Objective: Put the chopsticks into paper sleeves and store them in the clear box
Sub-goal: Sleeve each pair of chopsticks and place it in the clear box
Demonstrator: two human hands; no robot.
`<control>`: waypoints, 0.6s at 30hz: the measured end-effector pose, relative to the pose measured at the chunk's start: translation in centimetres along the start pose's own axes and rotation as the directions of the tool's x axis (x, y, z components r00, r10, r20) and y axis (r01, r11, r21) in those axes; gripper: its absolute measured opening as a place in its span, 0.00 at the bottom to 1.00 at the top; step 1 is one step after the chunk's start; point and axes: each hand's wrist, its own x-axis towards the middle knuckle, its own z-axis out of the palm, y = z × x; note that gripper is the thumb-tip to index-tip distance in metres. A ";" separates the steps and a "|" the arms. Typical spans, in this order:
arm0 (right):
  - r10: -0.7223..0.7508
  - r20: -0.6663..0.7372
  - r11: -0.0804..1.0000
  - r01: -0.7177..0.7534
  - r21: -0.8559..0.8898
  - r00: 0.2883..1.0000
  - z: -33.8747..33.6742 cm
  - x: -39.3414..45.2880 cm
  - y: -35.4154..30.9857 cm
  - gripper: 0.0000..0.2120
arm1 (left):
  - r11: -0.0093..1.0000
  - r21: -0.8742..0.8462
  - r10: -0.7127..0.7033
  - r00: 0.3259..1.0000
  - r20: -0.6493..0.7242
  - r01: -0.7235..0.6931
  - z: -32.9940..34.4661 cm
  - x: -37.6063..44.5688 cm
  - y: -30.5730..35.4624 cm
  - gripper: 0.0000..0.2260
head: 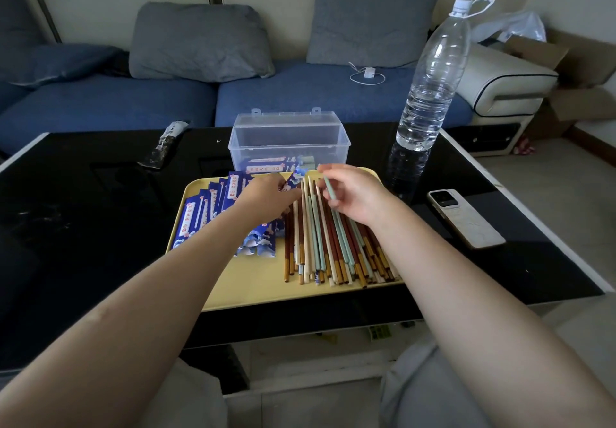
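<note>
Right hand [353, 194] pinches a pale green chopstick [330, 190] between curled fingers, its tip raised toward the clear box [289, 142] just beyond; left hand [266, 195], close beside it, grips one blue paper sleeve [295, 177]. Beneath both hands sits the yellow tray [253, 284] on the black bench [83, 227], loose chopsticks [333, 247] under the right hand, spare sleeves [206, 210] under the left. Sleeved pairs [270, 164] lie inside the box.

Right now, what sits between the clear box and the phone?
In the head view, the water bottle stands on the black table, between the clear box and the phone, set slightly back.
</note>
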 end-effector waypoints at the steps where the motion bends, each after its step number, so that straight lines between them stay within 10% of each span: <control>1: 0.017 0.043 0.986 -0.024 0.168 0.999 -0.1 -0.1 -0.2 0.09 | 0.996 -0.086 -0.008 1.000 0.009 0.009 -0.1 -0.1 0.1 0.18; 8: -0.108 -0.012 0.961 0.107 0.256 0.994 -1.3 0.6 -1.2 0.09 | 0.685 -0.702 -0.003 0.964 0.268 0.197 -1.6 -0.9 1.3 0.12; 18: -0.090 -0.139 0.929 0.133 0.345 0.986 -2.2 0.9 -2.0 0.14 | 0.701 -0.682 0.164 0.885 0.436 0.206 -2.5 -1.7 2.0 0.20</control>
